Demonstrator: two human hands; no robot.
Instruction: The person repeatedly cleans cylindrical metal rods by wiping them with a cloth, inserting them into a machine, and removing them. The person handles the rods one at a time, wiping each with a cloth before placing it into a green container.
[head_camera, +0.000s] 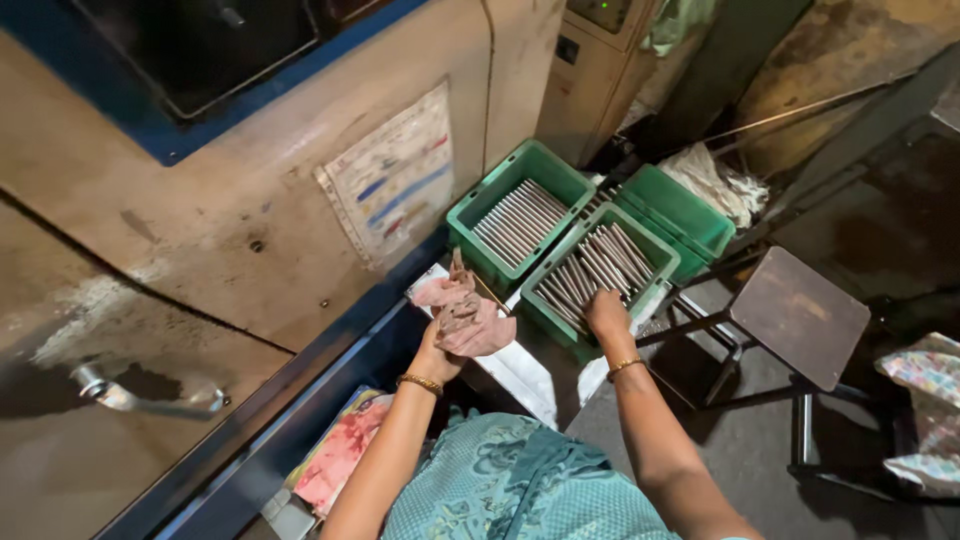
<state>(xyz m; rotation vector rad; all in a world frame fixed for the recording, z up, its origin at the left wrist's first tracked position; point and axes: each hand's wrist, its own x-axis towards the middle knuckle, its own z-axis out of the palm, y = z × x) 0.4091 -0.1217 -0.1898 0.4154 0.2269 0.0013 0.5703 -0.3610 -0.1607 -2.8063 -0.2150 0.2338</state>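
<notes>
Left hand (437, 352) grips a crumpled pink rag (462, 315), soft and light; right hand (606, 312) reaches into the nearer green crate (545, 282) of steel rods (595, 268), its grip hidden; rods probably stiff, heavy, slippery, best grasped mid-length.

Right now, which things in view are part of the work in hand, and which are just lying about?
In hand:
- pink rag, held in the left hand
- metal rods, which the right hand reaches into
- the near green crate holding them

Lying about:
- second green crate of rods
- empty green crate
- brown stool
- white cloth bundle
</notes>
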